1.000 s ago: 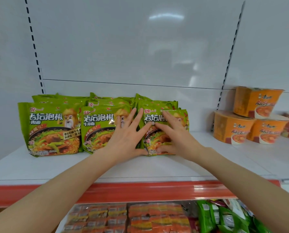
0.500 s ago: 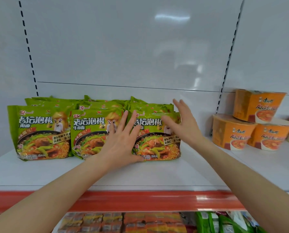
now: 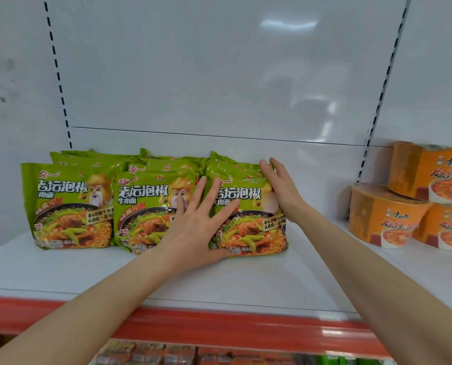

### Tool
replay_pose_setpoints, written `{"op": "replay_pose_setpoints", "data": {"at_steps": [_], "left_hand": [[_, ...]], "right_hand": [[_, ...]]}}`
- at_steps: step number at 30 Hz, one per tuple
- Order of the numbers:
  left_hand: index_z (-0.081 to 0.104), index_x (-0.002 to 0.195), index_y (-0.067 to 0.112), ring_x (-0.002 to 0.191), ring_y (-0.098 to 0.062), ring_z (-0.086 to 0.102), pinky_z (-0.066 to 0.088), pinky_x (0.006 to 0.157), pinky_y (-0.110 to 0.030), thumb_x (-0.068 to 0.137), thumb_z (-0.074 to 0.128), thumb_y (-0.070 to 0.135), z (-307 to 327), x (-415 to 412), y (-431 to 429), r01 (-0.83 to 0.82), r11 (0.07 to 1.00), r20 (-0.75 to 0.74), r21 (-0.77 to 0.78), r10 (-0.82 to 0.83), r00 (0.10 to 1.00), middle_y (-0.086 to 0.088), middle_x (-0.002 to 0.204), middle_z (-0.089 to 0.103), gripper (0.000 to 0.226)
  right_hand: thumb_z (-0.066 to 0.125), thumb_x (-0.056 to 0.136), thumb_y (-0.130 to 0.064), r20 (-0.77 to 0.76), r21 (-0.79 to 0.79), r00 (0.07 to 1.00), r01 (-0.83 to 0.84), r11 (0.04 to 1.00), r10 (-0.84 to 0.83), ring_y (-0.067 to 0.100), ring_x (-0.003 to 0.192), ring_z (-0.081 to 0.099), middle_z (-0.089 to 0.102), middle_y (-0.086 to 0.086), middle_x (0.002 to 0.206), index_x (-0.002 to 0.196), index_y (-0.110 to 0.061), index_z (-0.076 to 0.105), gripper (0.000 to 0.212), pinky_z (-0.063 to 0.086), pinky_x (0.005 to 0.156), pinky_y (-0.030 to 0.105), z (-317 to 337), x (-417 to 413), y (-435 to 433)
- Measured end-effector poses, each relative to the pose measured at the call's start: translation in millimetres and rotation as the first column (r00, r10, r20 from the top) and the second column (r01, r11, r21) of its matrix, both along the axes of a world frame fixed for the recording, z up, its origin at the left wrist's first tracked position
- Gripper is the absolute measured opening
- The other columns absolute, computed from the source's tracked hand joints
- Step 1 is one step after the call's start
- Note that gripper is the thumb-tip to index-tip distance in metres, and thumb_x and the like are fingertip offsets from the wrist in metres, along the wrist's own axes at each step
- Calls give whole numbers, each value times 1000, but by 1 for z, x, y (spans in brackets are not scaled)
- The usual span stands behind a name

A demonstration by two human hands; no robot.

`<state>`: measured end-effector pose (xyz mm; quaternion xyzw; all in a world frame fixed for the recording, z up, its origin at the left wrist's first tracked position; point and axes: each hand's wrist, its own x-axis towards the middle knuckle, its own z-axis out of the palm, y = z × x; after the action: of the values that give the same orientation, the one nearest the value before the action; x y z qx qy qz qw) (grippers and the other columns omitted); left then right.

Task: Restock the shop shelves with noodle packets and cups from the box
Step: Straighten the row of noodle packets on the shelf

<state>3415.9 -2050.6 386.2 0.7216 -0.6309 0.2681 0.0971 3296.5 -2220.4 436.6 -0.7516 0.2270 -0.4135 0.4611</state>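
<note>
Three rows of green noodle packets stand upright on the white shelf (image 3: 245, 283), each several deep. My left hand (image 3: 196, 227) lies flat, fingers spread, across the seam between the middle front packet (image 3: 143, 212) and the right front packet (image 3: 256, 227). My right hand (image 3: 280, 188) rests with straight fingers against the right edge of the right row, near its top. Neither hand grips anything. The left front packet (image 3: 67, 206) stands untouched. The box is out of view.
Three orange noodle cups (image 3: 385, 214) are stacked at the right of the shelf, past a slotted upright (image 3: 374, 114). A red price strip (image 3: 219, 330) edges the shelf front. Below it, orange and green packets (image 3: 167, 356) fill a lower shelf.
My right hand slid from the face of the right packet to its right side and upward. The right packet now stands straighter, in line with the others. My left hand stayed flat in place.
</note>
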Motion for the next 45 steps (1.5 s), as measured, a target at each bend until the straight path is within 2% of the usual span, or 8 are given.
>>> {"op": "replay_pose_setpoints", "data": {"at_steps": [8, 11, 14, 17, 21, 33, 42, 45], "left_hand": [[-12, 145, 37, 128, -27, -42, -4, 110, -60, 71, 54, 72, 7, -5, 0, -47, 994, -23, 94, 49, 999, -3, 140, -42, 105], [-12, 144, 38, 129, -27, -40, -4, 111, -57, 70, 53, 73, 7, -3, 3, -50, 995, -12, 82, 51, 999, -3, 142, -41, 105], [-5, 146, 35, 137, -30, -26, 1, 108, -58, 68, 44, 77, 6, 1, 12, 24, 999, 41, -23, -23, 999, -7, 149, -26, 101], [17, 143, 30, 140, -36, 2, 12, 96, -65, 65, 45, 76, 6, 18, 31, 12, 994, 97, -113, -1, 995, -16, 153, 2, 95], [15, 142, 34, 137, -39, 4, 24, 94, -71, 62, 71, 61, 1, 48, 52, -69, 993, 110, -98, 80, 991, -20, 151, 13, 101], [43, 132, 26, 131, -42, 35, 35, 81, -73, 51, 85, 49, 2, 64, 53, -10, 997, 330, -72, 34, 943, -19, 143, 40, 94], [34, 137, 31, 130, -43, 38, 37, 77, -74, 41, 81, 61, 0, 61, 54, -168, 983, 228, -75, 181, 957, -22, 142, 41, 110], [4, 146, 33, 139, -41, 7, 32, 88, -73, 53, 78, 57, 0, 60, 46, -143, 982, 211, -120, 166, 963, -21, 153, 9, 122]], "right_hand": [[42, 92, -49, -46, -38, 999, -16, 999, 15, 18, 140, 23, 21, 1, 154, 147, -16, 17, 69, 20, 112, 33, 1, -2, 0], [45, 88, -54, -156, -250, 973, 125, 960, -168, 21, 143, 19, 18, 5, 155, 148, -15, 13, 78, 16, 115, 36, 7, -14, 2], [47, 82, -64, -173, -604, 920, 184, 776, -353, 25, 144, 11, 15, 10, 156, 147, -22, 19, 82, 11, 116, 44, 11, -33, 23], [41, 65, -77, -286, -895, 868, -91, 437, -406, 33, 142, 19, 25, 14, 152, 140, -28, 36, 90, 19, 108, 63, -4, -41, 52], [69, 50, -71, -323, -943, 753, -310, 123, -574, 41, 127, 44, 46, 26, 137, 126, -26, 53, 90, 38, 86, 68, -28, -33, 62], [84, 40, -57, -221, -975, 747, -175, 135, -627, 43, 124, 47, 47, 28, 135, 124, -23, 48, 98, 43, 80, 67, -39, -17, 73], [83, 40, -59, -200, -980, 745, -162, 119, -636, 45, 125, 45, 44, 27, 138, 124, -25, 50, 96, 43, 80, 67, -38, -21, 74], [82, 41, -60, -196, -980, 745, -161, 114, -638, 46, 125, 44, 43, 26, 139, 125, -26, 50, 96, 43, 79, 68, -38, -22, 73]]}}
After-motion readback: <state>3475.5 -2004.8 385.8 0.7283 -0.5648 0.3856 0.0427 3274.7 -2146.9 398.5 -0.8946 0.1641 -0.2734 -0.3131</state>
